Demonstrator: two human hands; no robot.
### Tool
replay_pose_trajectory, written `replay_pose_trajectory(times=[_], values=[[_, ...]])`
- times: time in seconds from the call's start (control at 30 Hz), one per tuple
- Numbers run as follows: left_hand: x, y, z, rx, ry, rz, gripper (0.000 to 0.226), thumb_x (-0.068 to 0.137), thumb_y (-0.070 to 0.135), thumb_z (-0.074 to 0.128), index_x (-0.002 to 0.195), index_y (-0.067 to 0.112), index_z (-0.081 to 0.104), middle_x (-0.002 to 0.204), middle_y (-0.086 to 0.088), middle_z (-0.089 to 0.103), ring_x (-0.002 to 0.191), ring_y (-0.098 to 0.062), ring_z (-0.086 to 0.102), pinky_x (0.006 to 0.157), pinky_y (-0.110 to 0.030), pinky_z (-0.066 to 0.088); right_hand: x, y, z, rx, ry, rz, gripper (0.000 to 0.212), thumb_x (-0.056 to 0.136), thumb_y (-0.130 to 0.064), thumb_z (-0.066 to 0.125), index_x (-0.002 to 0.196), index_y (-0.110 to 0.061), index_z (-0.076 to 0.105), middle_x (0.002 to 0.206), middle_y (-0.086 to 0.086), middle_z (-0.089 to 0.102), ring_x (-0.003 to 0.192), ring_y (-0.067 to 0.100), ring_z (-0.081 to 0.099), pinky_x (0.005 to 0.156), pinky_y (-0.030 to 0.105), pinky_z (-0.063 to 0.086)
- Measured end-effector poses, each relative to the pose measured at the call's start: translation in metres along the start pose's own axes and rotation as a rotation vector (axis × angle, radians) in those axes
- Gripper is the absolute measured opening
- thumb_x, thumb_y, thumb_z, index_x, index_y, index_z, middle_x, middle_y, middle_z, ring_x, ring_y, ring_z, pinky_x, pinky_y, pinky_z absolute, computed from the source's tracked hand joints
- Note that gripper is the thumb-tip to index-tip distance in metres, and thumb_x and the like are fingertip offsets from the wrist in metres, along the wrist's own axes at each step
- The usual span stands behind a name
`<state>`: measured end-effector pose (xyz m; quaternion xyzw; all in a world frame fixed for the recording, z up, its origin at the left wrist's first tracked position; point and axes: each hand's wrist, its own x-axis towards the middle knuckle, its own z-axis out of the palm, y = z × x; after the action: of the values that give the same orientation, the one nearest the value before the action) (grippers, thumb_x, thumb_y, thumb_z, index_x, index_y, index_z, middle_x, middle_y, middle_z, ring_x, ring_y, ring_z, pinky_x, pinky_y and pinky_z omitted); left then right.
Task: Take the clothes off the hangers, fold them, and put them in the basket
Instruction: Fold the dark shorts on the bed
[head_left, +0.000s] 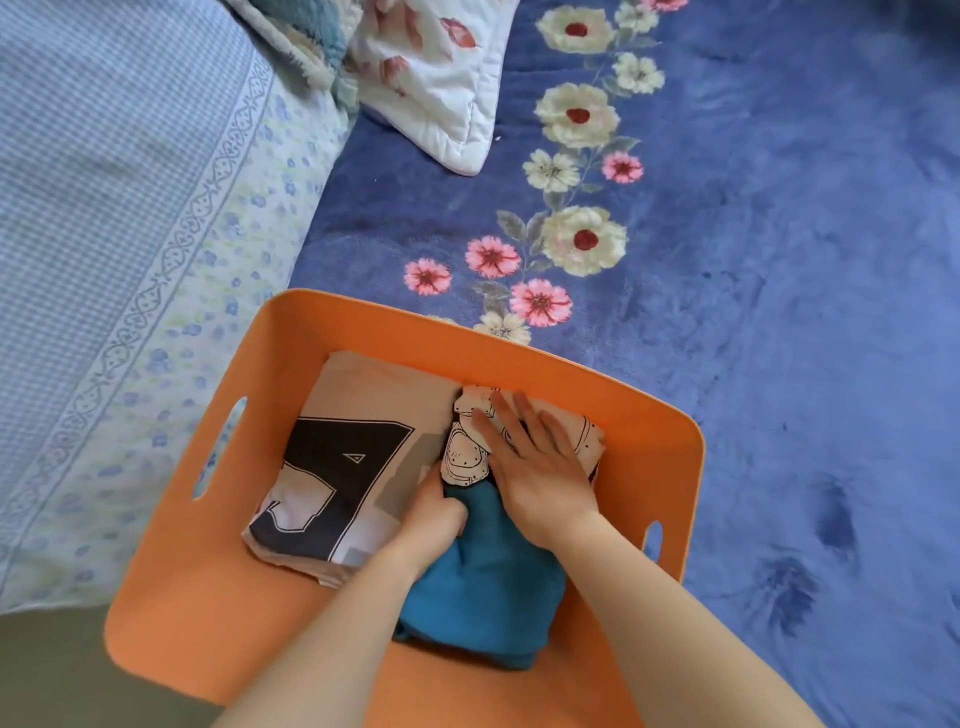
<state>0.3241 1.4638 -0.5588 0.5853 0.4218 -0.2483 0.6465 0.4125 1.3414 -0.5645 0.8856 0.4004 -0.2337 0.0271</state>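
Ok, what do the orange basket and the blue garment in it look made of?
Orange basket: probably matte plastic or foam sheet, given smooth seamless walls and rounded corners. Blue garment: soft matte fabric, likely cotton knit; it bunches and creases.

One orange plastic basket (363, 317), two oval handle slots (221, 447) in its walls. Inside, two folded garments for sure: one pale tee with a big black graphic (363, 395), one teal folded garment (483, 571). Plus one white cartoon-print piece (467, 457), maybe part of the teal one, hard to say. Two bare hands, left hand (436, 514) and right hand (540, 467). One blue flowered fleece blanket (727, 312), one white quilted pillow (431, 78).
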Motion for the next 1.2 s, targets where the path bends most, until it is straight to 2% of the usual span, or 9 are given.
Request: replay_pose_trajectory(times=[0.17, 0.3, 0.43, 0.57, 0.8, 0.93, 1.03, 1.13, 1.2], values=[[-0.005, -0.006, -0.003, 0.201, -0.032, 0.062, 0.077, 0.077, -0.007, 0.051, 0.145, 0.021, 0.031, 0.144, -0.009, 0.039, 0.132, -0.028, 0.042, 0.097, -0.030, 0.042, 0.000, -0.003, -0.027, 0.168, -0.095, -0.031, 0.059, 0.103, -0.022, 0.032, 0.156, -0.028, 0.009, 0.164, -0.004, -0.008, 0.146, 0.014, -0.024, 0.114, 0.030, -0.019], [-0.041, -0.006, -0.004, 0.906, -0.040, -0.074, 0.099, 0.087, 0.024, 0.064, 0.154, 0.011, -0.008, 0.144, -0.016, 0.022, 0.134, -0.037, 0.030, 0.107, -0.040, 0.034, -0.035, -0.017, -0.066, 0.184, -0.168, 0.066, 0.090, 0.089, -0.040, 0.057, 0.156, -0.016, 0.002, 0.161, 0.009, -0.019, 0.147, 0.028, -0.024, 0.119, 0.043, -0.013], [-0.060, -0.006, -0.006, 1.108, -0.250, -0.194, 0.093, 0.089, 0.009, 0.056, 0.152, 0.000, -0.012, 0.151, -0.026, 0.017, 0.136, -0.040, 0.034, 0.108, -0.037, 0.034, -0.076, -0.034, -0.045, 0.014, -0.272, 0.165, 0.143, 0.046, -0.072, 0.078, 0.155, -0.008, 0.011, 0.154, 0.030, -0.011, 0.144, 0.053, 0.002, 0.114, 0.063, 0.021], [-0.054, -0.013, -0.004, 1.183, -0.241, -0.193, 0.096, 0.088, 0.005, 0.056, 0.151, -0.001, -0.016, 0.154, -0.025, 0.014, 0.137, -0.039, 0.033, 0.110, -0.036, 0.033, -0.073, -0.029, -0.017, -0.062, -0.383, 0.182, 0.138, 0.069, -0.070, 0.069, 0.138, -0.010, -0.034, 0.139, 0.029, -0.045, 0.139, 0.052, -0.026, 0.117, 0.056, 0.001], [-0.035, -0.029, 0.012, 1.277, -0.007, -0.123, 0.087, 0.091, 0.010, 0.054, 0.151, -0.003, -0.008, 0.152, -0.018, 0.027, 0.138, -0.032, 0.033, 0.111, -0.035, 0.030, -0.065, -0.036, -0.005, -0.134, -0.401, 0.235, 0.135, 0.075, -0.068, 0.066, 0.137, -0.010, -0.038, 0.140, 0.030, -0.046, 0.138, 0.052, -0.027, 0.118, 0.053, 0.003], [-0.052, -0.026, 0.005, 1.234, -0.001, -0.110, 0.095, 0.087, 0.016, 0.060, 0.154, 0.006, -0.006, 0.150, -0.016, 0.029, 0.138, -0.031, 0.033, 0.110, -0.039, 0.034, -0.075, -0.025, -0.032, -0.100, -0.385, 0.140, 0.111, 0.085, -0.045, 0.067, 0.154, -0.014, -0.014, 0.154, 0.025, -0.029, 0.144, 0.047, -0.018, 0.119, 0.052, 0.008], [-0.068, -0.010, 0.008, 1.170, 0.046, -0.100, 0.087, 0.088, 0.021, 0.059, 0.153, 0.006, 0.003, 0.146, -0.018, 0.033, 0.135, -0.035, 0.034, 0.109, -0.040, 0.033, -0.089, -0.016, -0.067, -0.034, -0.198, 0.049, 0.079, 0.088, -0.031, 0.061, 0.151, -0.006, 0.019, 0.159, 0.022, 0.010, 0.147, 0.038, 0.009, 0.118, 0.046, 0.020], [-0.096, 0.020, 0.034, 1.104, 0.165, 0.017, 0.074, 0.090, 0.022, 0.058, 0.150, 0.008, 0.015, 0.146, -0.017, 0.032, 0.135, -0.034, 0.031, 0.109, -0.039, 0.030, -0.122, -0.003, -0.099, 0.016, 0.112, -0.042, 0.054, 0.068, -0.017, 0.072, 0.119, -0.003, 0.060, 0.133, 0.018, 0.055, 0.130, 0.035, 0.047, 0.103, 0.041, 0.044], [-0.120, 0.045, 0.061, 1.023, 0.260, 0.137, 0.070, 0.092, 0.021, 0.056, 0.150, 0.011, 0.019, 0.147, -0.014, 0.032, 0.137, -0.032, 0.028, 0.109, -0.040, 0.029, -0.156, 0.014, -0.114, 0.055, 0.232, -0.059, 0.042, 0.058, -0.010, 0.072, 0.098, -0.005, 0.066, 0.112, 0.013, 0.065, 0.113, 0.033, 0.060, 0.087, 0.035, 0.053]])
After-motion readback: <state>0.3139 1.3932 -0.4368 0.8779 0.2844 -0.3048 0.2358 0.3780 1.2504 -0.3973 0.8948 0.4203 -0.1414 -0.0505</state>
